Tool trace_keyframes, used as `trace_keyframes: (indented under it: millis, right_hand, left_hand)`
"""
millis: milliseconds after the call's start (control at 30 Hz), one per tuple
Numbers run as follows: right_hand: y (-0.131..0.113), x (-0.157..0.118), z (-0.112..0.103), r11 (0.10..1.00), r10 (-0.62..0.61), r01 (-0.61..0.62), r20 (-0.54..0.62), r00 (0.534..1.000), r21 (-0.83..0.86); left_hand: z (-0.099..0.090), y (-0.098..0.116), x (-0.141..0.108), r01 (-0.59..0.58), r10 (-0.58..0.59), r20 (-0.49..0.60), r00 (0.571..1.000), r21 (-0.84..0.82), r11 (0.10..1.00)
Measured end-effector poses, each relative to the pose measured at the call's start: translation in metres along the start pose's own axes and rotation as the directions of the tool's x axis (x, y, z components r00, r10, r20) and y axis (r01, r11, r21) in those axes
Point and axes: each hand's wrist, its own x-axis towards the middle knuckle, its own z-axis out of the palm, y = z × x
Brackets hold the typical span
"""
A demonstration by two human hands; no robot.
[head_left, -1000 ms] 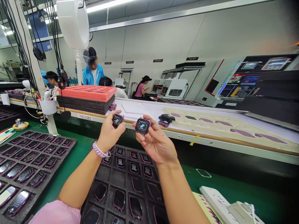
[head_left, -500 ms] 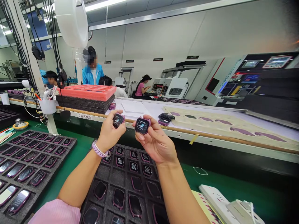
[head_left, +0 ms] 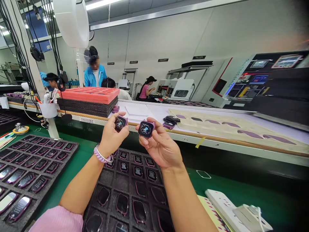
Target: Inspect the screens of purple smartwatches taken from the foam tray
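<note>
Between the thumb and fingers of my left hand [head_left: 113, 133] is a purple-cased smartwatch without straps, its lit watch face [head_left: 120, 123] turned toward me. A second purple smartwatch [head_left: 146, 129], also lit, is gripped at its edges by my right hand [head_left: 164, 145]. The two watches are side by side, a small gap apart. Below both hands lies a black foam tray [head_left: 122, 183] with more purple watches in its pockets. Some of those screens show white text, others are dark, and a couple of pockets hold nothing.
Another black foam tray [head_left: 65, 166] of watches lies at left. A red foam tray [head_left: 96, 95] tops a black stack on the shelf. Small black and purple pieces [head_left: 171, 121] sit beside a beige strip tray [head_left: 217, 124]. A power strip [head_left: 224, 203] lies at lower right.
My hands still hold the two watches in nearly the same pose. The whole view has shifted very slightly; nothing was taken up or let go.
</note>
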Motion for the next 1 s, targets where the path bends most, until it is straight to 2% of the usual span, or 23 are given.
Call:
trace_keyframes:
  millis: [300, 533, 1000]
  right_hand:
    - [0.0003, -0.0005, 0.0004, 1.0, 0.007, -0.008, 0.007, 1.0, 0.03]
    - [0.0004, -0.0007, 0.0, 0.999, 0.009, -0.01, 0.011, 1.0, 0.038]
    - [0.0032, 0.0011, -0.0023, 1.0, -0.006, 0.005, 0.054, 0.998, 0.028]
  left_hand:
    - [-0.0002, 0.0008, -0.0005, -0.016, 0.016, 0.02, 1.0, 0.014, 1.0]
    - [0.0002, 0.0007, 0.0004, -0.007, 0.008, 0.018, 1.0, -0.057, 0.998]
    - [0.0002, 0.0008, 0.0002, -0.015, 0.016, 0.041, 0.999, -0.028, 0.999]
